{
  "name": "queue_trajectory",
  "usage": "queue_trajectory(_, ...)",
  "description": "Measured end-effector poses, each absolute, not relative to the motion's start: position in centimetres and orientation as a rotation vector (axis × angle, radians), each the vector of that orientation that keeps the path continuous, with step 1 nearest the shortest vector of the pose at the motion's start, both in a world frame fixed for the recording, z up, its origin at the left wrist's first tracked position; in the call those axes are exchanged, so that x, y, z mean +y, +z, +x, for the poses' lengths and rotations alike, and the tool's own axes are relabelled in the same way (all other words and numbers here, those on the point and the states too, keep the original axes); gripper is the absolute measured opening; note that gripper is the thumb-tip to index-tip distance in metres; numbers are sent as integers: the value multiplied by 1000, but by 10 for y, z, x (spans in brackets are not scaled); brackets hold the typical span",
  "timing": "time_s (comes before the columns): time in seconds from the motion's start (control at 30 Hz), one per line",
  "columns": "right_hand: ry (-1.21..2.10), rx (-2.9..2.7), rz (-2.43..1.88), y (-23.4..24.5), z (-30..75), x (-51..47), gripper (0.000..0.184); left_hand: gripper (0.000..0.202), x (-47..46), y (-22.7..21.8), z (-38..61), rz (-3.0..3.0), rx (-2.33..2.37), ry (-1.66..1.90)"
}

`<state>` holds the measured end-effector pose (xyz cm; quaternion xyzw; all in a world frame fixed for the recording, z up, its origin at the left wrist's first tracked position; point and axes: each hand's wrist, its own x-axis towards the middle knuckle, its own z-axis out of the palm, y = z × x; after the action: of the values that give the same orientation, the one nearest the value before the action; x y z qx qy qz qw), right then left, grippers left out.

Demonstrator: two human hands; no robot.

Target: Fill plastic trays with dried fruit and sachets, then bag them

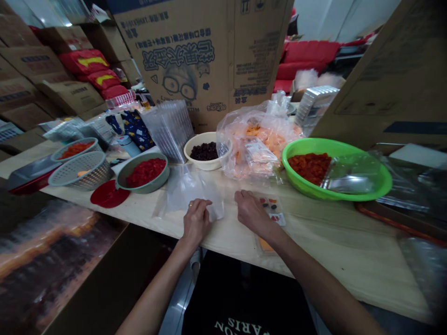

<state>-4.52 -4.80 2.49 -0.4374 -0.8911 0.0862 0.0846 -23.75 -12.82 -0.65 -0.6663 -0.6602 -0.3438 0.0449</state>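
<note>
My left hand [197, 217] is at the near edge of a clear plastic bag [185, 190] that lies flat on the table. Its fingers are curled together on the film. My right hand [252, 211] is closed just right of the bag, fingertips pressed together; whatever they hold is hidden or too small to name. Partly under my right hand and wrist lies a clear flat pack [268, 203] showing small red, orange and dark pieces and a white label [278, 218]. An orange piece [267, 245] shows by the table's front edge, below my right forearm.
Along the back stand a grey-green bowl of red pieces [120, 181], a cream bowl of dark pieces [186, 151], a large bag of orange pieces [240, 153] and a green basin [382, 181]. Clear trays [169, 128] and a tall carton [216, 56] rise behind.
</note>
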Motion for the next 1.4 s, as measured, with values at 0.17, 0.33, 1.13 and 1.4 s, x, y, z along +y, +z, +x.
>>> queue_trajectory(0.17,537,-2476,-1250,13,-21,-35,25,32,-133,-5,-232,-2337,-1505,-1087)
queue_trajectory(0.33,905,-2094,-1508,5,50,-24,43,51,-133,-19,-192,-2247,-1659,-1014)
queue_trajectory(1.13,2123,-1133,-1186,43,124,-61,38,56,-112,-18,-183,-2415,-1582,-1038)
queue_trajectory(1.4,2427,-1308,-1051,29,90,-73,41,64,-128,9,-178,-2779,-1213,-913)
